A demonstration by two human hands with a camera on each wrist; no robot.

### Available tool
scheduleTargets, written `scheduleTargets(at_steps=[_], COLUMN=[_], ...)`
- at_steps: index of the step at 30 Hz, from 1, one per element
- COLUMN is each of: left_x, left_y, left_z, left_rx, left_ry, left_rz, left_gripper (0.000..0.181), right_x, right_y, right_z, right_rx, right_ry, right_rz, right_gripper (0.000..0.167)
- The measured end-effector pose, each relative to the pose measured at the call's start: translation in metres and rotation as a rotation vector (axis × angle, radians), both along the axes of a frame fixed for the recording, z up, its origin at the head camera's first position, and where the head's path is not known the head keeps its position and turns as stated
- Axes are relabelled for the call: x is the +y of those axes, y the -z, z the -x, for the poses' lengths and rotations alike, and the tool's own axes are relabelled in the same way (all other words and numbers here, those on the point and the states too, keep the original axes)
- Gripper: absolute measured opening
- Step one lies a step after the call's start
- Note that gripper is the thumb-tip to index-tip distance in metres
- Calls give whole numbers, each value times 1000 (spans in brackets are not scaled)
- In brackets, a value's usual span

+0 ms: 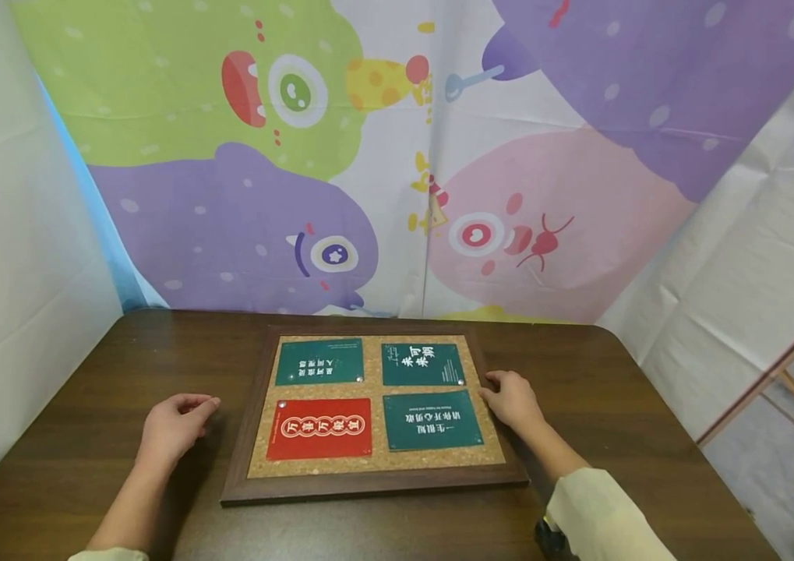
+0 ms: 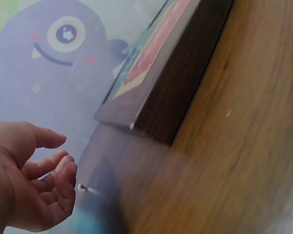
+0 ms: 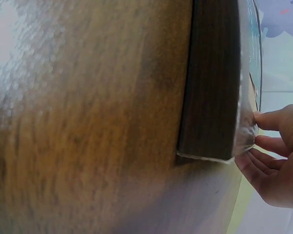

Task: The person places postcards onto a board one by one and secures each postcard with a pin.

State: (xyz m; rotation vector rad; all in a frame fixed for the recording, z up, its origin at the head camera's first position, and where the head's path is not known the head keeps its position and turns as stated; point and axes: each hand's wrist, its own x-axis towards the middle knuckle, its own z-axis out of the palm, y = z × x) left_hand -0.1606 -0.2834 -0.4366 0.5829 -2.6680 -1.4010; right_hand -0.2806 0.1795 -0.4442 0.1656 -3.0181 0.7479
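A framed cork board [image 1: 379, 465] lies on the table, with one red card [image 1: 319, 448] and three green cards [image 1: 319, 352] on it. Small silver pins show at some card corners. My left hand [image 1: 175, 425] is apart from the board, on its left, fingers loosely bent. In the left wrist view a small shiny pin-like thing [image 2: 81, 187] shows beside those fingers; whether they touch it is unclear. My right hand [image 1: 514, 401] grips the board's right edge with thumb and fingers. In the right wrist view clear film [image 3: 245, 139] covers the frame near the fingertips.
The dark brown wooden table [image 1: 614, 436] reaches back to a printed cartoon curtain [image 1: 397, 257]. White cloth [image 1: 18, 234] hangs along the left side. A black and yellow thing [image 1: 552, 536] shows by the right sleeve.
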Motion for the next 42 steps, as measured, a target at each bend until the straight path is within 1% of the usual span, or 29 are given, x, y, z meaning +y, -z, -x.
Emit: scheduleTargets(at_steps=[2, 6, 7, 12, 13, 14, 15, 21, 25, 30, 35, 42], left_x=[-4, -10, -11, -16, -17, -18, -19, -23, -25, -27, -29, -26], left_y=[0, 1, 1, 0, 0, 0, -1, -2, 0, 4, 7, 9], left_z=[-1, -1, 0, 0, 1, 1, 0, 0, 2, 5, 7, 9], left_rx=[3, 19, 23, 23, 16, 7, 1, -35, -49, -55, -64, -67], left_ry=[-3, -28, -33, -42, -44, -44, -42, -14, -13, -12, 3, 7], left_rz=[24, 71, 82, 139, 143, 147, 148, 155, 174, 194, 207, 212], left_gripper=[47, 44, 44, 41, 41, 41, 41, 41, 39, 36, 35, 32], right_x=[0, 0, 2, 3, 3, 0, 0, 0, 0, 0, 0, 0], right_y=[-1, -2, 3, 5, 6, 0, -1, -3, -1, 1, -1, 0], right_z=[-1, -1, 2, 3, 3, 0, -1, -1, 0, 1, 0, 0], right_rx=[-1, 3, 24, 21, 15, -9, -13, -12, -11, -6, -5, -12], right_ry=[-1, -2, -10, -3, 0, 9, 12, 11, 11, 14, 6, 17], right_rz=[-5, 6, 2, 10, 10, 15, 13, -13, -10, -5, -7, -3], right_gripper=[40, 38, 38, 38, 39, 38, 39, 39, 40, 40, 40, 39])
